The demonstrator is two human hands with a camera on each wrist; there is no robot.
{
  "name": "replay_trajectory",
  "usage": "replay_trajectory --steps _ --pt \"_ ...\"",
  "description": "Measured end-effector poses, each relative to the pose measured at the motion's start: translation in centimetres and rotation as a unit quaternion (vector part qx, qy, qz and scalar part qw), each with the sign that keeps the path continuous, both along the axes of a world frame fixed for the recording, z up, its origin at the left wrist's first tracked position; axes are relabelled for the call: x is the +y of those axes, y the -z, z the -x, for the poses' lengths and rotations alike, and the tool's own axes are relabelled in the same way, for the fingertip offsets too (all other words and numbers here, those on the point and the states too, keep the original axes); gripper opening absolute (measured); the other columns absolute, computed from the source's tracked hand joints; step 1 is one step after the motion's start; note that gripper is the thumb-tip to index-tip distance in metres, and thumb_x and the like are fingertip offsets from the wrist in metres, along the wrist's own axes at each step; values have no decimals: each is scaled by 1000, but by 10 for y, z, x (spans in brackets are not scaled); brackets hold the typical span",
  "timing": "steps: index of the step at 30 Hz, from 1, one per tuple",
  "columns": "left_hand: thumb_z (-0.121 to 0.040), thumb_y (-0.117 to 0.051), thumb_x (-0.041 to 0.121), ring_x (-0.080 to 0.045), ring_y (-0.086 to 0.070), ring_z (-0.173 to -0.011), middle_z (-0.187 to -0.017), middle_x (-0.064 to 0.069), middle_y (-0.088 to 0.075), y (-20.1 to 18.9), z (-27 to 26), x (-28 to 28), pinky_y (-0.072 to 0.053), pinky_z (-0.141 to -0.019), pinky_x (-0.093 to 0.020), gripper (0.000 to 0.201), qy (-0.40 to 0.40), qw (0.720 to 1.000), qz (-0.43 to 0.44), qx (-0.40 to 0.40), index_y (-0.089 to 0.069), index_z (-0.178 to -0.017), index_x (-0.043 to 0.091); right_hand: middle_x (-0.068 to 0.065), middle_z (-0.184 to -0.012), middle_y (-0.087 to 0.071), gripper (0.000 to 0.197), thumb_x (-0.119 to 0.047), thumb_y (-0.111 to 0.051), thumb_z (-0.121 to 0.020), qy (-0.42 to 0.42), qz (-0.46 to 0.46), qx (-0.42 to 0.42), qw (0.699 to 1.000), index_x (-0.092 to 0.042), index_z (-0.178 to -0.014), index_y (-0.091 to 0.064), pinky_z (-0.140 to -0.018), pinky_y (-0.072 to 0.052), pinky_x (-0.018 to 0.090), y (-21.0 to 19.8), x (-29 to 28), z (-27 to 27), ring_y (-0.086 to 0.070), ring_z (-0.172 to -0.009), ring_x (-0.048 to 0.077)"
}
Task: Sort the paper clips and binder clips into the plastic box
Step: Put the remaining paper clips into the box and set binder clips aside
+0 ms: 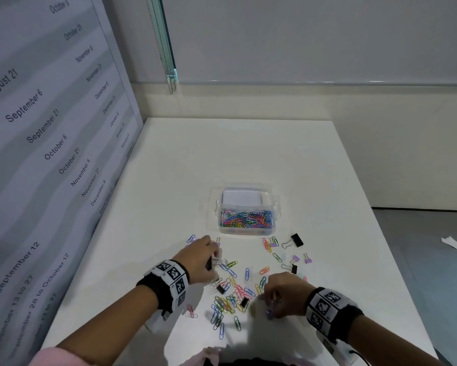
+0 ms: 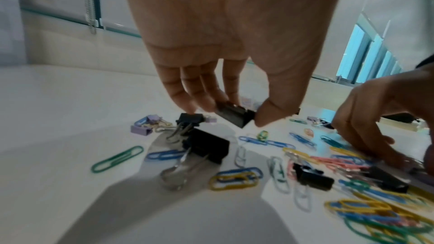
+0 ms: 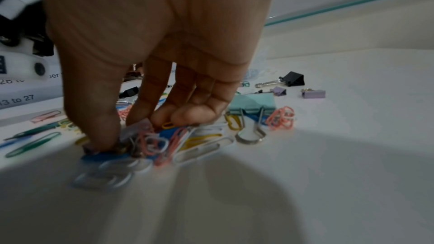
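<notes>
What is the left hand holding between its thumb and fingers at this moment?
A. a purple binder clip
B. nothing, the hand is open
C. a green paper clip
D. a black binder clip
D: in the left wrist view the left hand pinches a black binder clip between thumb and fingertips, lifted above the table.

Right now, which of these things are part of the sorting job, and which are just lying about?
Part of the job:
plastic box
loose paper clips
black binder clip pinched by left hand
right hand

Lying about:
crumpled paper on floor
dated wall chart
</notes>
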State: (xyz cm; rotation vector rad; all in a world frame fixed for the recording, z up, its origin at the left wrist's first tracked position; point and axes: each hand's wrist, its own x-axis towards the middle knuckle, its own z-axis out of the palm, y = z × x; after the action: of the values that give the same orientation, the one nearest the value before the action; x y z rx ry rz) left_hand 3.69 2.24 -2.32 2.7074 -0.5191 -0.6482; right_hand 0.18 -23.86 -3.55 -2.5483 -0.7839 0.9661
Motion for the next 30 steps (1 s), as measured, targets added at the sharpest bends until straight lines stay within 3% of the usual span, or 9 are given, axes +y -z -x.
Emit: replay_trajectory --steps 6,9,14,16,19,24,27,30 --pt "-81 -54 34 -24 -49 -101 -110 -4 -47 8 4 11 -36 -76 -29 34 -99 991 -71 -64 -49 -108 15 11 -97 -65 34 -38 -76 -67 5 -11 -13 1000 -12 -87 -68 -73 -36 25 3 -2 -1 -57 -92 27" --pt "-81 -56 40 -22 -48 -98 -109 -2 -49 5 10 4 -34 -76 -28 38 -87 992 -45 -85 -49 -108 16 10 -96 -65 36 -43 -73 -68 5 -7 -27 1000 -14 -88 -68 -70 -32 22 5 -3 -1 -57 -90 25" --pt "-76 -59 54 -13 -42 -85 -94 5 -49 1 28 -17 -37 -78 -29 41 -22 999 -28 4 -51 -96 20 3 -83 -66 26 -39 -66 -66 13 -19 -26 999 -16 -79 -67 -63 -32 19 6 -7 -2 -58 -81 21" --pt "-76 -61 50 -14 -43 -83 -90 6 -47 6 34 -24 -38 -75 -29 35 -9 999 -28 28 -48 -89 20 -11 -70 -59 7 -27 -62 -64 61 -41 -20 997 -23 -70 -62 -60 -33 14 -1 -11 -6 -54 -70 10" --pt "-83 -57 38 -17 -44 -80 -89 3 -47 12 41 -29 -38 -72 -28 24 -12 999 -3 49 -42 -82 20 -16 -70 -55 12 -20 -60 -64 116 -42 -12 992 -28 -69 -53 -58 -33 12 -15 -25 -17 -47 -65 -4" --pt "-86 -57 28 -16 -44 -78 -89 2 -47 13 40 -33 -36 -71 -25 16 -37 997 32 55 -43 -82 20 -9 -73 -58 10 -17 -61 -61 234 -51 -81 967 -21 -70 -57 -59 -39 17 -20 -66 -38 -51 -64 2" --pt "-86 -59 25 -15 -44 -78 -88 4 -45 14 39 -34 -36 -72 -23 16 -46 997 43 52 -44 -84 21 -3 -76 -60 19 -16 -65 -63 268 -30 -84 959 -29 -65 -51 -60 -41 19 -15 -81 -39 -54 -68 13" --pt "-85 -60 22 -13 -44 -79 -79 12 -39 16 39 -36 -35 -72 -21 15 -57 995 53 58 -46 -82 21 -4 -79 -55 23 -15 -65 -67 272 -23 -87 958 -32 -69 -49 -59 -35 15 -10 -80 -35 -50 -67 12"
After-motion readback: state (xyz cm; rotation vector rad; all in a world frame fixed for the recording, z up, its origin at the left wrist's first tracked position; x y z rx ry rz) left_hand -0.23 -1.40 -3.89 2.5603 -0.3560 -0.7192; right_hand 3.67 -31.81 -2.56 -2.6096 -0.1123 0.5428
